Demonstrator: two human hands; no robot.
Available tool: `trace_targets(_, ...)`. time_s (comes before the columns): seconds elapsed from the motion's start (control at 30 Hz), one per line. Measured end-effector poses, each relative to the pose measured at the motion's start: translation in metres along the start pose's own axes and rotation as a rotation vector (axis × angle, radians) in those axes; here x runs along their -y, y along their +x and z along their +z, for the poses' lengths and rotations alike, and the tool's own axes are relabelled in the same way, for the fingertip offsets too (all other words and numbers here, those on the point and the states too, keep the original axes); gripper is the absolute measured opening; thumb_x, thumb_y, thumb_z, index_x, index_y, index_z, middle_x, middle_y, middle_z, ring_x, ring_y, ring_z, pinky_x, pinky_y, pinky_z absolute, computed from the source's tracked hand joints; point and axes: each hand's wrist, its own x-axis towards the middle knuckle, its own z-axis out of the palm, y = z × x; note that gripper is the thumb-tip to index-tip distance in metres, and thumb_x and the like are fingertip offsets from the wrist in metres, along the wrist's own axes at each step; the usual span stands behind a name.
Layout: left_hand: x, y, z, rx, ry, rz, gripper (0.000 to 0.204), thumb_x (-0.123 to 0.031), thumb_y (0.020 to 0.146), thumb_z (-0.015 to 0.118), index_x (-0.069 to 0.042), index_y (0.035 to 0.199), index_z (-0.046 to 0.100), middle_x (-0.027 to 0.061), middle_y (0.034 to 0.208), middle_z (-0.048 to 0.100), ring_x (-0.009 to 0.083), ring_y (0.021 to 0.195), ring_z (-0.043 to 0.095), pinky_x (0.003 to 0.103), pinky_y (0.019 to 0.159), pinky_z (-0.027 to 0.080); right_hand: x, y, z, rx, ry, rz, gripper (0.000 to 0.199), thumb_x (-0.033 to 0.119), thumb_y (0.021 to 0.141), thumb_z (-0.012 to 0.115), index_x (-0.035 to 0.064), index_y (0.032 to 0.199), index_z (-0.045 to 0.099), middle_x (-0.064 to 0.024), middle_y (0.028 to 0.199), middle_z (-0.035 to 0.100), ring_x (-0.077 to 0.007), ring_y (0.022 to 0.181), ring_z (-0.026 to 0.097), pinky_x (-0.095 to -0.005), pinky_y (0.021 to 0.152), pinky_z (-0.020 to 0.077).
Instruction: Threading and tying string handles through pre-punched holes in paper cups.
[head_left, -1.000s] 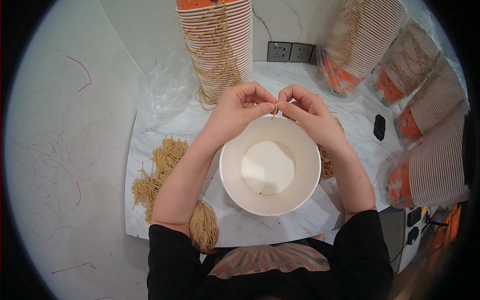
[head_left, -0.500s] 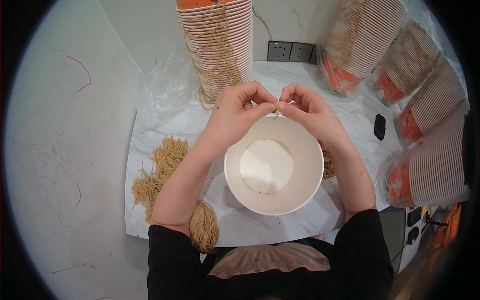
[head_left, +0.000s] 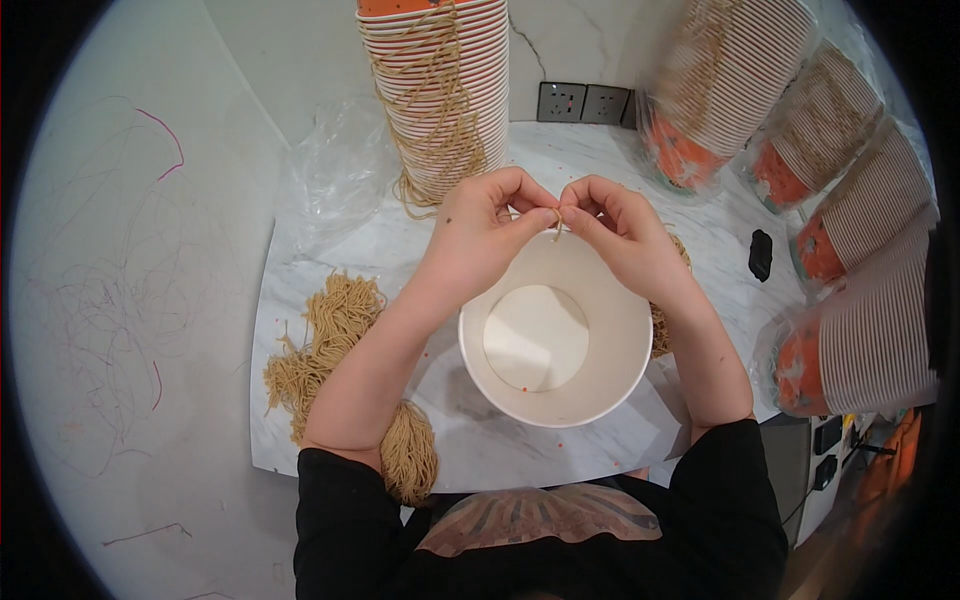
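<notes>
A large white paper bucket (head_left: 470, 350) stands on the table before me, its mouth facing up. Over its far rim, my left hand (head_left: 497, 222) and my right hand (head_left: 612, 222) meet, thumbs and forefingers pinched together on a thin tan cord (head_left: 558, 226). A short end of the cord hangs below the fingertips; the rest of it is mostly hidden by the hands. Beside my left forearm lie bundles of the same tan cord (head_left: 345, 312), and one more bundle (head_left: 408, 455) is at the near table edge. Another cord bundle (head_left: 661, 330) shows partly behind my right forearm.
A tall stack of nested buckets (head_left: 435, 90) draped with loose cords stands at the back. Crumpled clear plastic (head_left: 340, 175) lies left of it. Several plastic-wrapped bucket stacks (head_left: 870, 330) line the right side, near a small black object (head_left: 760, 255). Wall sockets (head_left: 583, 103) are behind.
The bucket has shifted slightly to the right and tilted a little. Both hands have moved very slightly, still pinching the cord.
</notes>
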Motion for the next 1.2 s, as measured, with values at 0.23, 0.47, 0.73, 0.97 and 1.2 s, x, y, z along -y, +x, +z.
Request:
trace_targets(0.23, -0.007, -0.002, 0.002, -0.005, 0.032, -0.037, 0.007, -0.002, 0.089, 0.07, 0.001, 0.095, 0.067, 0.0037, 0.084, 0.071, 0.0004, 0.067, 0.059, 0.018, 0.058, 0.047, -0.001, -0.001, -0.002, 0.01, -0.017, 0.021, 0.015, 0.013, 0.099, 0.06, -0.001, 0.099, 0.064, 0.0013, 0.087, 0.064, -0.0037, 0.076, 0.055, -0.0221, 0.067, 0.0464)
trace_targets(0.47, -0.007, -0.004, 0.005, -0.09, 0.071, -0.014, 0.01, -0.003, 0.088, 0.072, 0.0, 0.095, 0.066, 0.0007, 0.079, 0.067, -0.0007, 0.062, 0.052, 0.017, 0.054, 0.042, 0.004, -0.002, -0.001, -0.009, -0.034, -0.006, 0.016, 0.014, 0.097, 0.063, -0.0017, 0.102, 0.067, -0.0007, 0.089, 0.068, -0.0047, 0.079, 0.059, -0.0231, 0.07, 0.0495)
trace_targets(0.73, -0.001, -0.003, 0.001, -0.027, -0.062, -0.034, 0.015, -0.001, 0.087, 0.07, -0.005, 0.087, 0.056, -0.0044, 0.078, 0.061, -0.0023, 0.063, 0.049, 0.016, 0.055, 0.039, 0.001, -0.001, 0.001, 0.0, -0.047, -0.012, 0.015, 0.013, 0.096, 0.064, -0.0017, 0.098, 0.067, 0.0006, 0.086, 0.067, -0.0045, 0.077, 0.058, -0.0231, 0.069, 0.0485)
trace_targets(0.97, -0.004, -0.002, -0.006, 0.024, -0.09, -0.087, 0.006, 0.002, 0.088, 0.064, -0.002, 0.091, 0.061, -0.0027, 0.081, 0.063, 0.0004, 0.064, 0.054, 0.018, 0.057, 0.044, -0.004, 0.001, 0.001, 0.021, 0.051, 0.069, 0.014, 0.013, 0.099, 0.061, -0.0007, 0.097, 0.064, 0.0026, 0.084, 0.064, -0.0018, 0.073, 0.055, -0.0208, 0.064, 0.0456)
trace_targets(1.2, -0.007, -0.003, -0.013, 0.05, 0.036, -0.205, 0.015, -0.005, 0.08, 0.063, 0.001, 0.087, 0.074, 0.0044, 0.07, 0.068, 0.0069, 0.058, 0.057, 0.026, 0.055, 0.047, 0.001, 0.0, 0.004, 0.016, 0.075, 0.082, 0.014, 0.012, 0.099, 0.06, -0.0012, 0.097, 0.064, 0.0016, 0.084, 0.064, -0.0028, 0.075, 0.056, -0.0216, 0.065, 0.0471)
